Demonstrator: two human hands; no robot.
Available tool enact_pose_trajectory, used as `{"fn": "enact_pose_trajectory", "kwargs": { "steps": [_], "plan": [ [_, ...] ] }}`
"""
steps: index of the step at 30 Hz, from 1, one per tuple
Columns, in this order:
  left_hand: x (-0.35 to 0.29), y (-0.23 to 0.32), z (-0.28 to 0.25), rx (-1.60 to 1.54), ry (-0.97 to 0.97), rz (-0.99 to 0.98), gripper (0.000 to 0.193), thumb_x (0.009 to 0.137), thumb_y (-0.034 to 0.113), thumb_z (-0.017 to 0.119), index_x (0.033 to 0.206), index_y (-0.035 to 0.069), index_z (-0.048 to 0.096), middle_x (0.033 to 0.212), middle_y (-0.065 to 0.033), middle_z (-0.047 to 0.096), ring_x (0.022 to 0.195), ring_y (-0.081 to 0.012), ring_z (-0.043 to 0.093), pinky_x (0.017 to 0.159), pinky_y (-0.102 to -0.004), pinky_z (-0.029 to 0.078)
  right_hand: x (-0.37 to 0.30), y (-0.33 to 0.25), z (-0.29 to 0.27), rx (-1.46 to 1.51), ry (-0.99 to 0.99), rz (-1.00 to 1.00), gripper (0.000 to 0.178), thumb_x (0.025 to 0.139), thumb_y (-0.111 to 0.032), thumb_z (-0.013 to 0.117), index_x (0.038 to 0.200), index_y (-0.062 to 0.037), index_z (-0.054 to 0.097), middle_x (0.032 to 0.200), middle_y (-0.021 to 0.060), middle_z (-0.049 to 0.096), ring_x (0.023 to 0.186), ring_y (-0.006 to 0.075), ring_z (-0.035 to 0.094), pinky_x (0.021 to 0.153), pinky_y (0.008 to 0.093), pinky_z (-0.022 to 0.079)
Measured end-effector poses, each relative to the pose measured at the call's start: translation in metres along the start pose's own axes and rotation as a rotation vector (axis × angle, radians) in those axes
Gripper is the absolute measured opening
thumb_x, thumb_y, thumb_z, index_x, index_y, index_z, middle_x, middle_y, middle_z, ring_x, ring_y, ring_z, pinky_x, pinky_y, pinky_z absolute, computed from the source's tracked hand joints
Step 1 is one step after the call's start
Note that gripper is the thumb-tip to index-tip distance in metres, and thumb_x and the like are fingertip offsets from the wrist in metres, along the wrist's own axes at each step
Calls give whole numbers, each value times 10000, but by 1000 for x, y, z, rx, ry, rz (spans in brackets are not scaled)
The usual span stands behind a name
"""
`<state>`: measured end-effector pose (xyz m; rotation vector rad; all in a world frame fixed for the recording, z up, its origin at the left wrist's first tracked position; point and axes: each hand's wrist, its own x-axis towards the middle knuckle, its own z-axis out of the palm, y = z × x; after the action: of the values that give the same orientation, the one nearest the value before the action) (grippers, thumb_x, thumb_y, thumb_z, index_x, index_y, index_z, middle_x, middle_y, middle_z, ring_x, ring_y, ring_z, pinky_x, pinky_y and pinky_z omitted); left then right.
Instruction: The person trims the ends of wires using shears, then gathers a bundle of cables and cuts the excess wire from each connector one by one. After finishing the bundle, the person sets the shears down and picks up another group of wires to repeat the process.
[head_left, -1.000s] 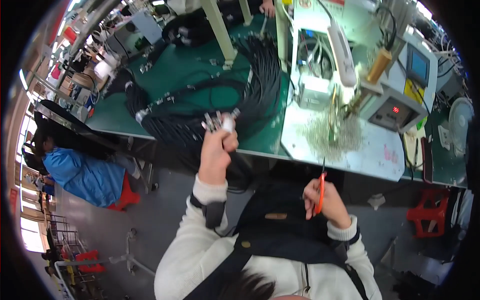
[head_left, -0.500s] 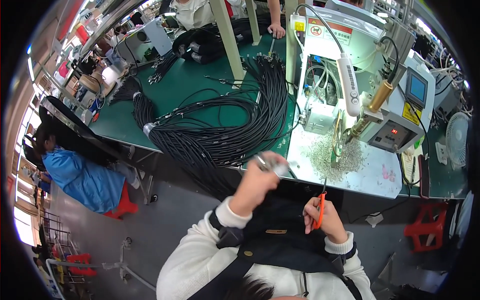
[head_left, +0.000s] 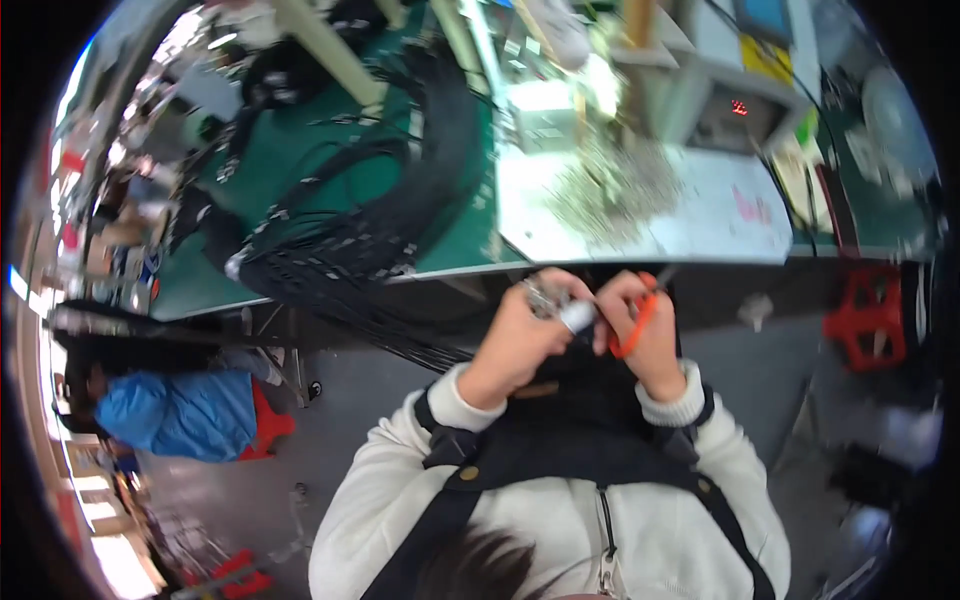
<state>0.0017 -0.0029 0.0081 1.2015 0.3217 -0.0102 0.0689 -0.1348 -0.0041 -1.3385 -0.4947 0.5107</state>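
My left hand point(head_left: 515, 340) is closed around a clump of small silvery metal pieces point(head_left: 543, 298), blurred by motion. A white covering wraps one of its fingertips. Close beside it, my right hand point(head_left: 655, 355) holds orange-handled scissors point(head_left: 632, 338), with their dark blades pointing up and away to the right. Its fingertips are almost at the left hand's, and what lies between them is too small to make out. Black cables point(head_left: 330, 265) lie in a thick looped bundle on the green table, and several trail over its front edge towards my left forearm.
A white work plate point(head_left: 700, 235) strewn with small metal bits lies under a machine with a red display point(head_left: 738, 108). Red stools point(head_left: 868, 320) stand on the floor. A person in blue point(head_left: 180, 415) sits at the left. A green table point(head_left: 460, 235) spans the front.
My left hand has moved right and down to meet the right hand, with the silvery clump in it. The scissors stay in my right hand. The whole view has shifted and blurred.
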Motion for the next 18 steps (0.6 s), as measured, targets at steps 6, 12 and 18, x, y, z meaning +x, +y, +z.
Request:
{"fn": "enact_pose_trajectory", "kwargs": {
  "steps": [6,12,18],
  "plan": [
    [-2,6,-2,-142,-2,30,144,756,58,610,853,16,512,671,-16,513,431,-18,326,382,-161,219,14,-17,0,192,-89,288,328,861,-221,491,617,-2,499,489,32,487,321,94,426,326,203,332],
    [-1,5,-5,-212,-87,-50,156,744,28,603,857,4,498,681,-36,491,424,-28,304,381,-167,203,9,-22,-4,225,-46,341,373,859,-270,498,595,-6,494,451,19,469,304,88,422,291,196,311],
    [0,3,-7,-261,-87,-57,154,739,15,603,846,2,493,749,-45,488,428,-31,302,379,-170,202,9,-24,-6,272,-81,410,400,853,-293,502,578,-3,491,438,28,467,287,91,415,278,197,302]
  ]
}}
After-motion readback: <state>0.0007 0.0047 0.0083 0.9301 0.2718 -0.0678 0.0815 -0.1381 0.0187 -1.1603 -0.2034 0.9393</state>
